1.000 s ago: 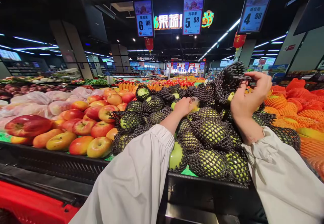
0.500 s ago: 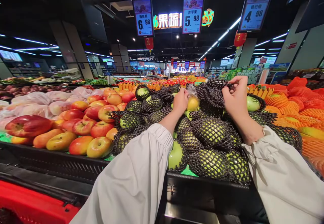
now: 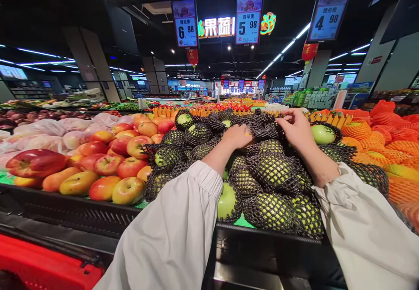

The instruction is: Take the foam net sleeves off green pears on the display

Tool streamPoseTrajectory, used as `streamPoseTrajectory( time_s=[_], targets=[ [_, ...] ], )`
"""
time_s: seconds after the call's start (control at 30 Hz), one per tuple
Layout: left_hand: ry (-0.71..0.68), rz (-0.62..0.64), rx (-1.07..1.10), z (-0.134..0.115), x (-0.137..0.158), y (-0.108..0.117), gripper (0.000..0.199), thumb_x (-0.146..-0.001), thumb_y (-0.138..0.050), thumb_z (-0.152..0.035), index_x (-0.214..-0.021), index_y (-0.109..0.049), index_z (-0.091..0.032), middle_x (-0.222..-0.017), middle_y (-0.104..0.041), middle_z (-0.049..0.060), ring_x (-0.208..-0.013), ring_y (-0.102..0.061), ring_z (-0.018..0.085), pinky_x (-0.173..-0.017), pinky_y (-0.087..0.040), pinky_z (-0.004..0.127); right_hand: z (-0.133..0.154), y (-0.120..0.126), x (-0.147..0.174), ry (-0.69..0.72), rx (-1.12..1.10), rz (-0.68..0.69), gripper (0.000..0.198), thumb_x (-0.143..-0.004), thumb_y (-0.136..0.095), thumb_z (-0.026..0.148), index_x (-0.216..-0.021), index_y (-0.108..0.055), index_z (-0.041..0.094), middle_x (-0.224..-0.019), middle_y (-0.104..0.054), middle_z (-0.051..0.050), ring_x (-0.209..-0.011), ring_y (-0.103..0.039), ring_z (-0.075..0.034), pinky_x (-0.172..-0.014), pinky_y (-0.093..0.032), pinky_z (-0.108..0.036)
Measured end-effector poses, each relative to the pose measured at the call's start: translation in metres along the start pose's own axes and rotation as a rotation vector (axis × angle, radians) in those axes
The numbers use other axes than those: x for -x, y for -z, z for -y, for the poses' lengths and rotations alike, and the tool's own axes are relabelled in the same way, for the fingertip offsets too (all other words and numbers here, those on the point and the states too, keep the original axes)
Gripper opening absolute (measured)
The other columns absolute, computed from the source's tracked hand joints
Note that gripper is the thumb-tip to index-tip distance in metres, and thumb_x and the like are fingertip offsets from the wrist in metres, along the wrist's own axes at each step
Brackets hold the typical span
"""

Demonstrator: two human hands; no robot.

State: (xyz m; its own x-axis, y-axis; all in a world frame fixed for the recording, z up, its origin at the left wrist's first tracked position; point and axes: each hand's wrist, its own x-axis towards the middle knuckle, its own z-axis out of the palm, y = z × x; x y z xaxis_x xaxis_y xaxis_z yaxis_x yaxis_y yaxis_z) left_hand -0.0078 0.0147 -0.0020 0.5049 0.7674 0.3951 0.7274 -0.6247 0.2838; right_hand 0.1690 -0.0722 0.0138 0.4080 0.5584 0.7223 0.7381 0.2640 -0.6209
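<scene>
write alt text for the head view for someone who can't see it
Two hands, the left hand and right hand, rest on a black foam net atop a pile of netted green apples in a shop bin. Red apples lie left; price signs hang above.

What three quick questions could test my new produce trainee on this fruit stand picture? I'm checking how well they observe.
1. True or false: both hands rest on the netted green apples.
2. The left hand is beside: A) red apples, B) black foam netting, C) oranges?
3. What price hangs above the green apples?

Key
1. True; the right hand is there too.
2. B, the black foam netting.
3. 5.98, on the middle sign.
</scene>
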Motion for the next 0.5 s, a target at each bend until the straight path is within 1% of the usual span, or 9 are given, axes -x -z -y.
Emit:
streamPoseTrajectory(
  time_s=[0.07,0.13,0.23,0.27,0.33,0.4,0.47,0.5],
  targets=[
    [0.069,0.036,-0.113,-0.006,0.007,0.004,0.056,-0.079,-0.059,-0.056,-0.120,-0.056,-0.017,-0.128,-0.059,0.023,-0.116,-0.059,0.042,-0.093,-0.047,0.049,0.002,0.000,0.002,0.008,0.033,0.021,0.032,-0.071,-0.067,0.039,-0.096,-0.061,0.021,-0.086,-0.067,-0.005,-0.077,-0.062,-0.024,-0.079,-0.049,-0.039],
    [0.125,0.073,-0.154,-0.011,0.011,0.006,0.070,-0.074,-0.063,-0.060,-0.126,-0.053,-0.015,-0.128,-0.059,0.026,-0.117,-0.059,0.043,-0.094,-0.047,0.050,0.004,0.001,0.003,0.033,0.065,0.036,0.032,-0.068,-0.070,0.042,-0.091,-0.063,0.021,-0.086,-0.068,-0.006,-0.077,-0.062,-0.025,-0.079,-0.049,-0.039],
    [0.146,0.122,-0.107,-0.012,0.014,0.007,0.073,-0.071,-0.068,-0.056,-0.128,-0.051,-0.014,-0.122,-0.065,0.024,-0.112,-0.064,0.039,-0.092,-0.049,0.045,0.004,0.001,0.003,0.089,0.099,0.070,0.024,-0.071,-0.068,0.044,-0.080,-0.063,0.021,-0.083,-0.069,-0.007,-0.071,-0.059,-0.024,-0.075,-0.048,-0.039],
    [0.150,0.123,-0.080,-0.012,0.014,0.008,0.072,-0.070,-0.069,-0.055,-0.127,-0.052,-0.015,-0.122,-0.066,0.023,-0.111,-0.064,0.038,-0.091,-0.050,0.044,0.002,0.001,0.003,0.105,0.108,0.059,0.024,-0.074,-0.065,0.044,-0.079,-0.062,0.022,-0.082,-0.069,-0.006,-0.070,-0.058,-0.023,-0.074,-0.048,-0.039],
    [0.179,0.103,-0.013,-0.012,0.015,0.009,0.072,-0.068,-0.070,-0.058,-0.124,-0.053,-0.015,-0.125,-0.065,0.022,-0.112,-0.064,0.038,-0.090,-0.050,0.042,-0.002,0.001,0.001,0.122,0.113,-0.028,0.024,-0.080,-0.059,0.045,-0.084,-0.059,0.022,-0.084,-0.067,-0.007,-0.071,-0.058,-0.023,-0.075,-0.047,-0.039],
    [0.228,0.035,0.070,-0.013,0.015,0.011,0.077,-0.067,-0.069,-0.065,-0.122,-0.054,-0.015,-0.127,-0.064,0.023,-0.114,-0.063,0.038,-0.090,-0.050,0.042,-0.007,0.002,-0.002,0.117,0.114,-0.198,0.023,-0.087,-0.051,0.045,-0.093,-0.055,0.022,-0.088,-0.065,-0.008,-0.077,-0.059,-0.025,-0.077,-0.047,-0.041],
    [0.293,-0.092,0.182,-0.014,0.015,0.014,0.081,-0.065,-0.069,-0.069,-0.122,-0.054,-0.014,-0.124,-0.065,0.023,-0.112,-0.064,0.039,-0.089,-0.050,0.043,-0.010,0.004,-0.004,0.115,0.104,-0.359,0.024,-0.091,-0.046,0.044,-0.100,-0.052,0.022,-0.092,-0.063,-0.011,-0.086,-0.060,-0.028,-0.082,-0.047,-0.044],
    [0.322,-0.169,0.257,-0.013,0.014,0.015,0.081,-0.066,-0.070,-0.069,-0.122,-0.053,-0.014,-0.122,-0.066,0.023,-0.111,-0.064,0.039,-0.089,-0.049,0.043,-0.010,0.005,-0.004,0.124,0.092,-0.408,0.026,-0.093,-0.044,0.045,-0.103,-0.050,0.022,-0.094,-0.063,-0.012,-0.090,-0.061,-0.029,-0.084,-0.047,-0.046]
  ],
)
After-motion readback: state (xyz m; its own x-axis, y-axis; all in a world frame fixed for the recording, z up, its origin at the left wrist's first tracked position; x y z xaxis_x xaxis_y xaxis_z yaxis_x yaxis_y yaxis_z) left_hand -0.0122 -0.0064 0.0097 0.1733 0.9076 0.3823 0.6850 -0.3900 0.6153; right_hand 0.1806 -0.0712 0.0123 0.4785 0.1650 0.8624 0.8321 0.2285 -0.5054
